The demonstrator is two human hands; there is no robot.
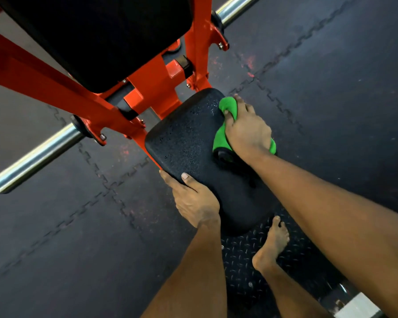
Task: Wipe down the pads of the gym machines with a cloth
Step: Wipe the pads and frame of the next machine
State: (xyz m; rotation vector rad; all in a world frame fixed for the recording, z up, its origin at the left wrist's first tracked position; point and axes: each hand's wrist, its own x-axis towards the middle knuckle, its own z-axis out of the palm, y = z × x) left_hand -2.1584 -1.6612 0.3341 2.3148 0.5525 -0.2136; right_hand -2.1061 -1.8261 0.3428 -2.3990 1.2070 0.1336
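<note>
Rubber floor tiles (55, 226); right hand (246, 129), fingers curled, bunches green cloth (226, 104) at seat pad (189, 143) far-right edge; left hand (193, 200) grips near-left edge, thumb atop; better: flatten cloth, overlap strokes.

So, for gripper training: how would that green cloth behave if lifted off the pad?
Probably floppy: the green cloth bunches in folds under the right hand. Likely light, being thin fabric; the textured pad may drag on it.

My left hand (193, 200) grips the near left edge of the pad (186, 138), thumb on top. My right arm stretches along the pad's right side, and my right hand (246, 129) clutches the cloth (228, 105) against its far right edge.
</note>
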